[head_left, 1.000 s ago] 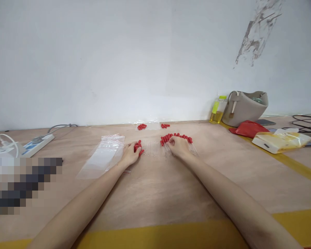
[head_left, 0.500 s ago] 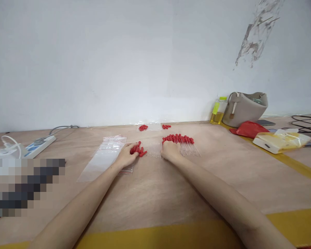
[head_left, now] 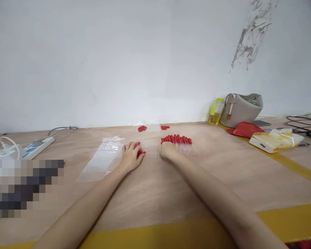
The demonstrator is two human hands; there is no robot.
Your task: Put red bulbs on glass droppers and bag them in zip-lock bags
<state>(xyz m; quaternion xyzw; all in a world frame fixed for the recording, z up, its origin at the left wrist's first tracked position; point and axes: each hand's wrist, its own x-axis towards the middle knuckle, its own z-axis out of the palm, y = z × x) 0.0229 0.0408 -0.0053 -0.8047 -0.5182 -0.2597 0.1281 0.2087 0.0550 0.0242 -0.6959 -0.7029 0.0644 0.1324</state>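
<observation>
My left hand (head_left: 131, 156) lies over a small pile of red rubber dropper bulbs (head_left: 140, 152), its fingers spread and partly covering them. A row of thin clear dropper tubes (head_left: 151, 149) lies side by side between my hands. At the right end of that row, my right hand (head_left: 169, 151) is closed; its fingertips face away and what they hold is hidden. Just beyond and to the right of it are finished-looking droppers (head_left: 188, 148), clear tubes with red bulbs (head_left: 176, 138) on their far ends, lined up in a row.
Clear zip bags (head_left: 103, 160) lie left of my left hand. Two small groups of red bulbs (head_left: 142, 128) rest on plastic near the wall. A power strip (head_left: 38, 148) is at far left. To the right are a bottle (head_left: 214, 112), grey bag (head_left: 242, 110), red pouch (head_left: 246, 130) and white box (head_left: 274, 141).
My left hand has shifted right and spread over the red bulbs, covering more of them. My right hand stays closed at nearly the same spot by the tubes. The view has shifted slightly.
</observation>
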